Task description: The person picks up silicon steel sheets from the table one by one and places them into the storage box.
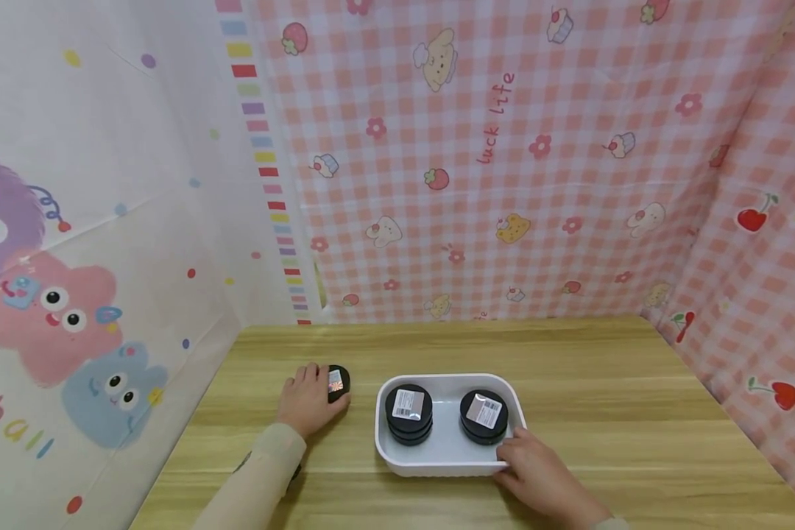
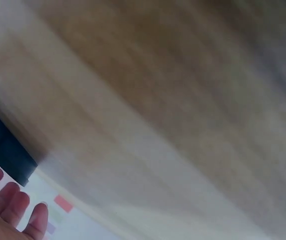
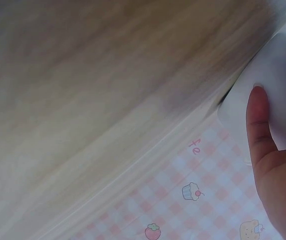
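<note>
In the head view my left hand [image 1: 308, 401] reaches over a flat black round container [image 1: 344, 384] on the table, left of the white tray. The left wrist view has the loosely bent fingers beside that container's dark side, not closed round it. My right hand [image 1: 536, 471] grips the tray's near right corner, its thumb [image 3: 259, 117] against the outer wall in the right wrist view. Inside the white tray [image 1: 447, 469] stand two stacks of black round containers with white labels: a left stack [image 1: 408, 414] and a right stack [image 1: 483, 417].
Part of another dark object [image 1: 296, 472] shows beside the left forearm, mostly hidden by it. The wood-grain table [image 1: 609, 412] ends at a pink checked cloth [image 1: 570, 243] behind and a printed white cloth [image 1: 172, 294] at the left.
</note>
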The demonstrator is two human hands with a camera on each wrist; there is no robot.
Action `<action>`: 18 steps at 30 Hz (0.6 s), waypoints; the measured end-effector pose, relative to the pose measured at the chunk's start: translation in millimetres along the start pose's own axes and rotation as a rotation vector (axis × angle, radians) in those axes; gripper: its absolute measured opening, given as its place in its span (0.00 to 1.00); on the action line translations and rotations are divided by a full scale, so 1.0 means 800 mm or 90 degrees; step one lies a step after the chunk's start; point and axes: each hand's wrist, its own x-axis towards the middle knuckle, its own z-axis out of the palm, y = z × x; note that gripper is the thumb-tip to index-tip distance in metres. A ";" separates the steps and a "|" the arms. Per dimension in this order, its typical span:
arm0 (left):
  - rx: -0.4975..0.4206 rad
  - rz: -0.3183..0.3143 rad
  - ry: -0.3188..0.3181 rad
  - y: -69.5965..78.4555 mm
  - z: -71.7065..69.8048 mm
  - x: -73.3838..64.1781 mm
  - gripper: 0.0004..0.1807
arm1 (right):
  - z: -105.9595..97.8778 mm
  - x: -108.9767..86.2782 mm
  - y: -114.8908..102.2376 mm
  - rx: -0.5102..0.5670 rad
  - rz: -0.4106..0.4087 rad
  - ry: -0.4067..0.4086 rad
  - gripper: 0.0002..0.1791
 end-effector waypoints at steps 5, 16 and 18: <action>0.004 -0.017 -0.022 0.000 0.002 0.000 0.45 | 0.000 0.000 0.000 0.003 0.000 -0.002 0.13; -0.022 -0.043 -0.038 -0.008 0.009 0.005 0.48 | -0.001 0.001 0.000 0.004 0.006 0.003 0.14; -0.025 -0.041 -0.044 -0.007 0.010 0.005 0.48 | 0.000 0.000 0.000 0.003 0.005 -0.001 0.14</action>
